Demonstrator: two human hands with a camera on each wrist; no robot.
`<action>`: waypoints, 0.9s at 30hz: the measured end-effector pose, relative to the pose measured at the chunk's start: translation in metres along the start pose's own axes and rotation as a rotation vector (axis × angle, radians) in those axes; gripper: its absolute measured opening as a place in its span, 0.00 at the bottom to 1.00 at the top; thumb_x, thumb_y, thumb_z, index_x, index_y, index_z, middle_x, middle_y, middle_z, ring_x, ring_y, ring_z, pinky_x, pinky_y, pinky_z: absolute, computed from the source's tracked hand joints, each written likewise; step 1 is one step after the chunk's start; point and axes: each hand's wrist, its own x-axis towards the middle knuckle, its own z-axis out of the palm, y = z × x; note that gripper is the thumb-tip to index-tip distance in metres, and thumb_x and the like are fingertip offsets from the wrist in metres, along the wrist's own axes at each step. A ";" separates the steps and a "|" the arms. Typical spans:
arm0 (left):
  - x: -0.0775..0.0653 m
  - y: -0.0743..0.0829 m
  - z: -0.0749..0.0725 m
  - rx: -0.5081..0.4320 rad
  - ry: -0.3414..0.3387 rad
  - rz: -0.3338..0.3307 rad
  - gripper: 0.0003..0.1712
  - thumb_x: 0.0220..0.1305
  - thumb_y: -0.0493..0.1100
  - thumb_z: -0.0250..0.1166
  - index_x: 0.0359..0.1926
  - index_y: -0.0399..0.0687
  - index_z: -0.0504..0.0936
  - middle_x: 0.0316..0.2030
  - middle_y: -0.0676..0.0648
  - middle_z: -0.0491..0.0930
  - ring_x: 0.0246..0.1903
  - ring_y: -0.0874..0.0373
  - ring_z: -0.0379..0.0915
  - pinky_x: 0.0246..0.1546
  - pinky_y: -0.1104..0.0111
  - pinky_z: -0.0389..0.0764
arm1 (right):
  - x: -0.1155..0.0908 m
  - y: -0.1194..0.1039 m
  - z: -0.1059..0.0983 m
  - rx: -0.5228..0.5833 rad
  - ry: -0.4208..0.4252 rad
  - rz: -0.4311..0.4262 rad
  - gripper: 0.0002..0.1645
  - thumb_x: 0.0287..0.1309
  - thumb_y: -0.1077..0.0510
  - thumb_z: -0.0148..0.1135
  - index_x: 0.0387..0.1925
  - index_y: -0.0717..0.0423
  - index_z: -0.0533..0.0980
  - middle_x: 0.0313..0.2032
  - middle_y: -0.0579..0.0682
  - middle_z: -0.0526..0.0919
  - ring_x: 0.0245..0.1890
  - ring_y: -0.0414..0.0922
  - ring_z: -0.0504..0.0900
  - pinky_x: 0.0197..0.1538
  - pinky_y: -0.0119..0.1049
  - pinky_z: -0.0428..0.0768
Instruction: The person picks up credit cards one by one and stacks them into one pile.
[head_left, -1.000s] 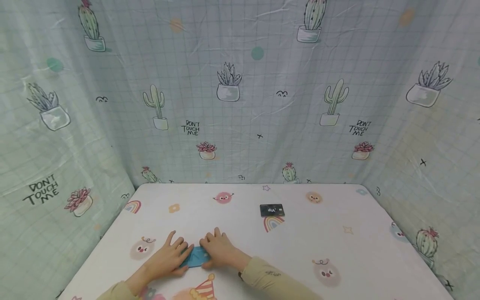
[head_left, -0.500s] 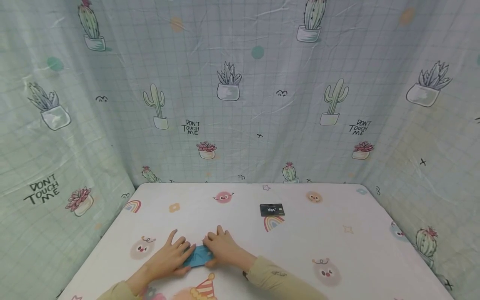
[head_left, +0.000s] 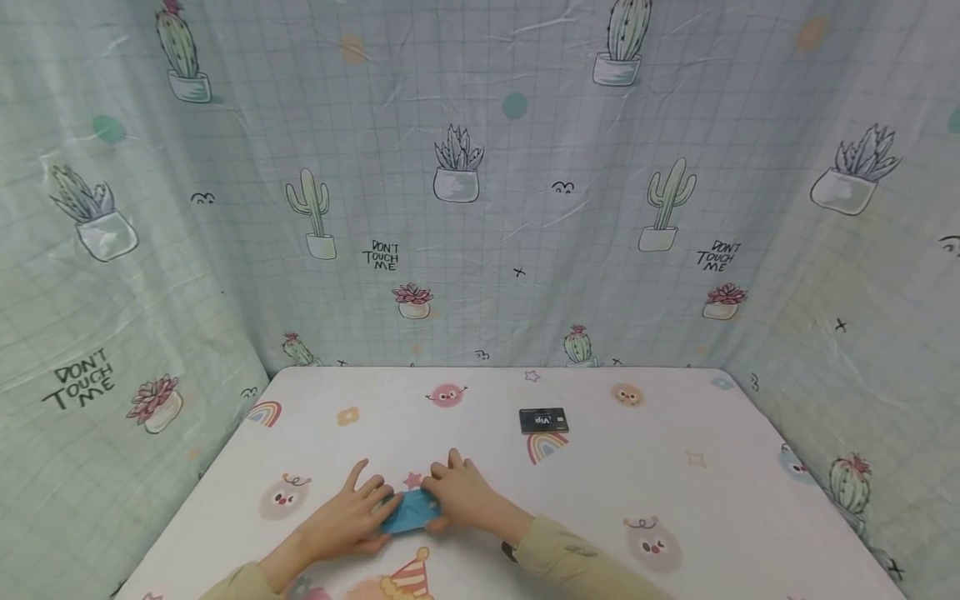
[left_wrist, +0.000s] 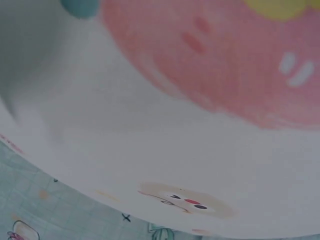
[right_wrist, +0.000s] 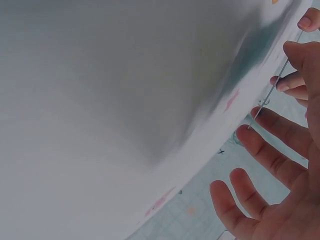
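In the head view a thin blue card (head_left: pixel 409 512) spans the gap between my two hands, just above the table. My left hand (head_left: pixel 347 518) grips its left end with thumb and fingers, the index finger sticking up. At the other end my right hand (head_left: pixel 471 502) pinches the card by its edges. Seen edge-on in the right wrist view, the card is a thin line between the thumb and fingertips of the right hand (right_wrist: pixel 282 170). Fingertips of the left hand (right_wrist: pixel 296 84) show behind it there. Only the tabletop appears in the left wrist view.
A black card marked "Vip" (head_left: pixel 543 421) lies on the white table (head_left: pixel 600 467), farther back and to the right of my hands. The tabletop has printed cartoon figures. A cactus-patterned curtain (head_left: pixel 495 225) stands behind the table and along both sides.
Both hands have shifted a little to the right, carrying the blue card along. A printed pink star behind the card has come into sight. The black card stays where it was.
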 end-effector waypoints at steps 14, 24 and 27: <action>0.021 0.017 0.001 -0.043 0.032 -0.007 0.26 0.52 0.61 0.57 0.47 0.50 0.77 0.39 0.52 0.74 0.43 0.56 0.64 0.51 0.45 0.60 | -0.025 0.024 0.000 0.030 -0.004 -0.041 0.31 0.39 0.31 0.61 0.46 0.38 0.74 0.35 0.37 0.72 0.33 0.37 0.58 0.32 0.26 0.62; 0.039 0.027 -0.001 -0.052 0.017 -0.022 0.27 0.54 0.60 0.57 0.49 0.50 0.75 0.42 0.50 0.73 0.47 0.53 0.67 0.51 0.44 0.61 | -0.044 0.040 -0.007 0.138 0.003 -0.021 0.33 0.39 0.33 0.62 0.48 0.40 0.74 0.38 0.38 0.73 0.36 0.38 0.60 0.34 0.27 0.64; 0.045 0.029 -0.001 -0.058 0.017 -0.025 0.27 0.52 0.60 0.59 0.49 0.51 0.75 0.42 0.50 0.73 0.46 0.54 0.65 0.51 0.44 0.61 | -0.049 0.046 -0.008 0.144 -0.003 -0.014 0.33 0.40 0.33 0.61 0.49 0.40 0.73 0.39 0.38 0.73 0.37 0.38 0.61 0.35 0.26 0.64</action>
